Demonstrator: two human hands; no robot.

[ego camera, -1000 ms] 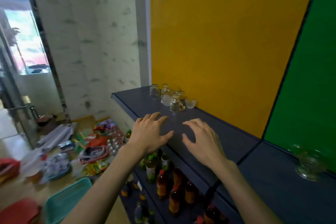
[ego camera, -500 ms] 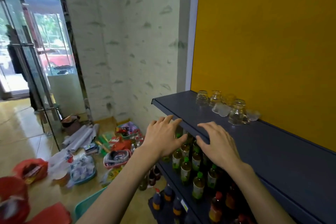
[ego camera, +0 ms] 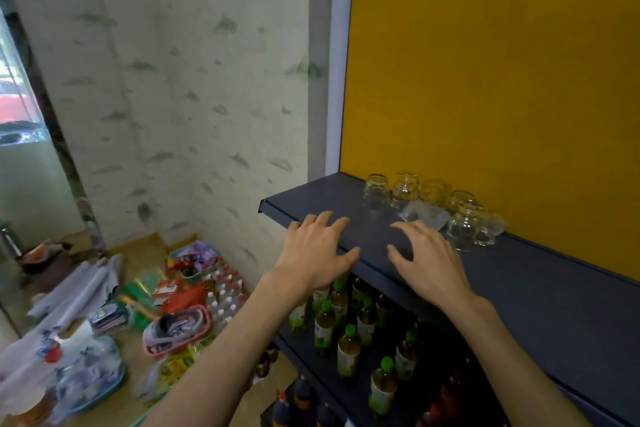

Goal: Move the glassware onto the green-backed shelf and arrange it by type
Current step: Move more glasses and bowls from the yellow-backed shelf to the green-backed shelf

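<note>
View: has swung left; the green-backed shelf section is out of sight now
Left hand: fingers spread, empty, over the dark shelf near edge
Right hand: loosely open, empty, closer to the glasses than before
Glassware: clustered far against the yellow panel
Meaning: pickup likely next; nothing moved yet

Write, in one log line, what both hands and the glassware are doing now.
left hand: open, empty, over shelf edge | right hand: open, empty, near glassware | glassware: clustered against yellow panel, untouched
</note>
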